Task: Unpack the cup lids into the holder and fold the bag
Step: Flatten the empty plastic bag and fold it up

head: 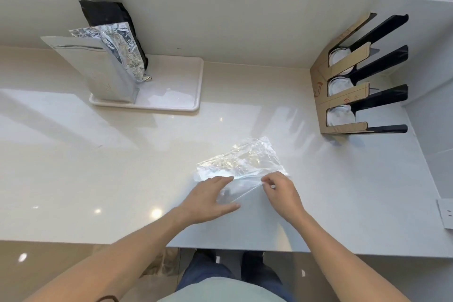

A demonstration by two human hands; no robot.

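Bag (pixel 241 165) of clear plastic lies low center; left hand (pixel 208 200) presses it flat-fingered, right hand (pixel 282 190) pinches its edge. Holder (pixel 343 81) at right carries lids (pixel 339 87) in 3 slots.

A pale, glossy counter (pixel 122 167) is running along a wall under a window, reflecting ceiling lights near its front edge. A white tray (pixel 169 95) is sitting at the back left, against the wall. A clear bag (pixel 242 162) is lying flat and crinkled near the front middle, with a left hand (pixel 208 197) pressing on its near part, fingers straight, and a right hand (pixel 282 190) pinching its near edge. A holder (pixel 343 91) of cardboard and black slats is standing at the back right corner, touching the counter at its lower end.
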